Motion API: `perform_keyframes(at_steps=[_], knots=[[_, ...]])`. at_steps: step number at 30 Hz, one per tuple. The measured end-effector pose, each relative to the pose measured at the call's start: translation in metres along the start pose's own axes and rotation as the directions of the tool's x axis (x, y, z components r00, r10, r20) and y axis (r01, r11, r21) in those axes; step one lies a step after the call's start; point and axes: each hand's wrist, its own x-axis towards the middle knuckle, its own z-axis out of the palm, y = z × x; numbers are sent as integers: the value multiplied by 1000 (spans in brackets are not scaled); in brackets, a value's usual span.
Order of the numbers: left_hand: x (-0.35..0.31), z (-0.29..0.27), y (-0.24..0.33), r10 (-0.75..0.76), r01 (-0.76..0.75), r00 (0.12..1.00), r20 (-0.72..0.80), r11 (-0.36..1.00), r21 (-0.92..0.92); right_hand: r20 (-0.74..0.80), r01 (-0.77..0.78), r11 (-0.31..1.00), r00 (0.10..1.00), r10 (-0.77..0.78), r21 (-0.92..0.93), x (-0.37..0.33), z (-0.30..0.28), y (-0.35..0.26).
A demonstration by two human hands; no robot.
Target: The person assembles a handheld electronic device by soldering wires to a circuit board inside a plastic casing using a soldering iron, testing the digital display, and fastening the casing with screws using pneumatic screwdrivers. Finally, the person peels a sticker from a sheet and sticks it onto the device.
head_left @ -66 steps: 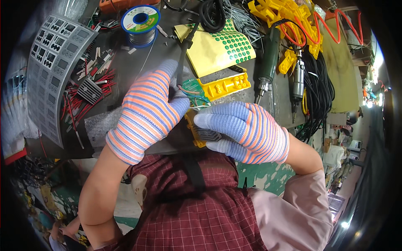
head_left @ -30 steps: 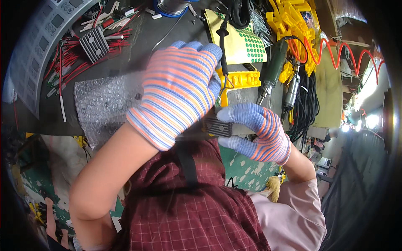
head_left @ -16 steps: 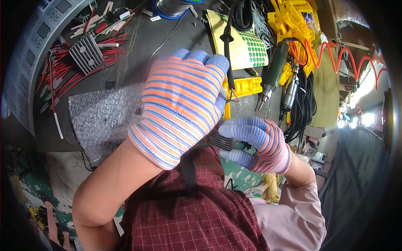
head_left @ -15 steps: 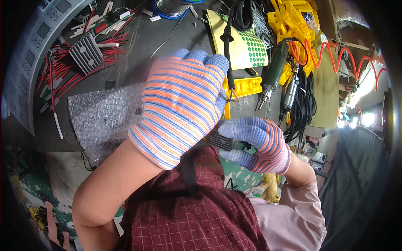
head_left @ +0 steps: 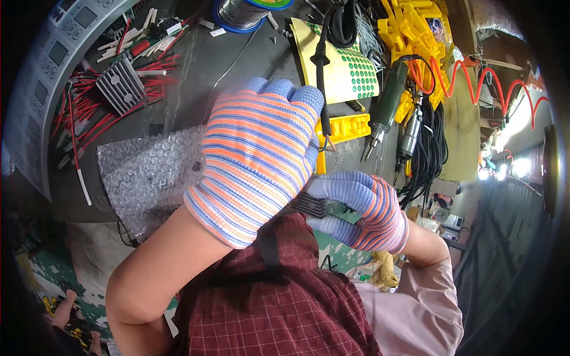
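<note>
Okay, so your right hand in its striped knit glove has the dark, finned metal block gripped between its fingers, right at the bench's near edge. Your striped-gloved left hand is curled palm-down just beside it, can't tell around what. Clear bubble wrap lies left of that, yellow slotted plastic piece beyond your right.

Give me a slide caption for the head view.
Gloved right hand holds a dark finned block between its fingers; gloved left hand curls beside bubble wrap.
</note>
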Motion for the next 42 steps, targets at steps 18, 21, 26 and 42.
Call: perform_keyframes(at_steps=[18, 21, 26, 42], knots=[[1, 6, 2, -26, 29, 999, -39, 996, 86, -11, -61, 995, 998, 60, -84, -4, 7, -3], [0, 4, 3, -35, 37, 999, -31, 995, 92, -35, -21, 997, 999, 18, -74, -7, 13, 2], [1, 7, 4, -36, 38, 999, -14, 993, 110, -123, 90, 982, 986, -111, -164, -12, 22, 10], [-1, 0, -1, 10, -7, 997, -72, 999, 34, 28, 81, 910, 997, -76, -406, 10, 8, -8]])
